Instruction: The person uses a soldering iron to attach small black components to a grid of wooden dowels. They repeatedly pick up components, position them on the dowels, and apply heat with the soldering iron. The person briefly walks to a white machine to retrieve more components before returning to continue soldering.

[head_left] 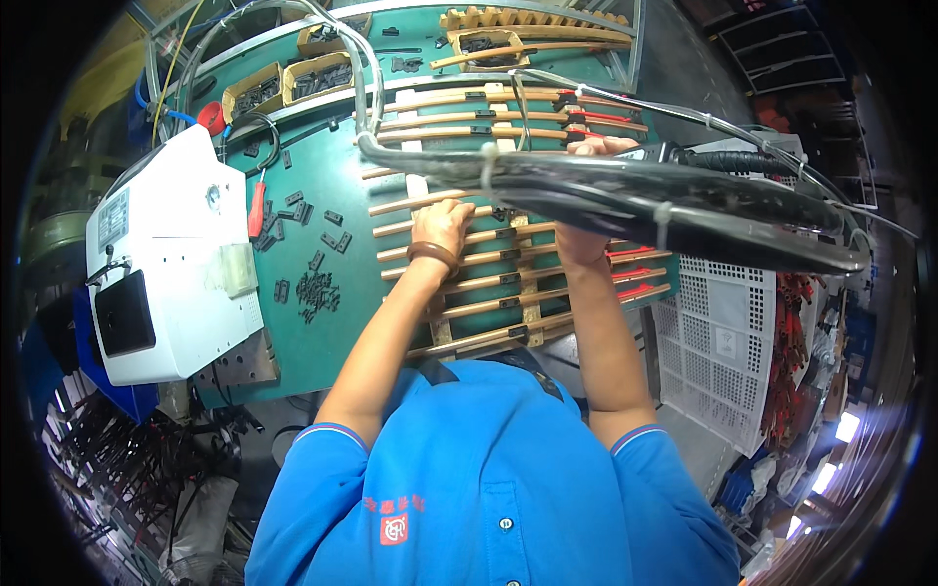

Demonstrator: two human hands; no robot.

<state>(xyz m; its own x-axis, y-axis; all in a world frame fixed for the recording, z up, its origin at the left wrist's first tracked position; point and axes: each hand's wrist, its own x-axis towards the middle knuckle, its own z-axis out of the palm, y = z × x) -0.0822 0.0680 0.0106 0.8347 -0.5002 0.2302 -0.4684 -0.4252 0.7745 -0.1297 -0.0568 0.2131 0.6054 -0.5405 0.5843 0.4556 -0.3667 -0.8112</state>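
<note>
My left hand (443,225) reaches over a row of slim curved wooden strips (459,262) laid side by side. Its fingers are bent down and closed on one wooden strip near the middle. A brown bangle (433,256) circles the left wrist. My right hand (601,146) is farther right, partly covered by a thick black cable bundle (606,195) crossing in front. Its fingers wrap what looks like a power screwdriver (657,153) with a ribbed black sleeve; the tool's tip is hidden. Small black fittings (504,233) sit on the strips.
A white machine (171,259) stands left on the green table (342,186), beside a red-handled screwdriver (257,207). Loose black parts (318,293) lie near it. Boxes of black parts (318,78) stand at the back. A white perforated crate (718,313) is at right.
</note>
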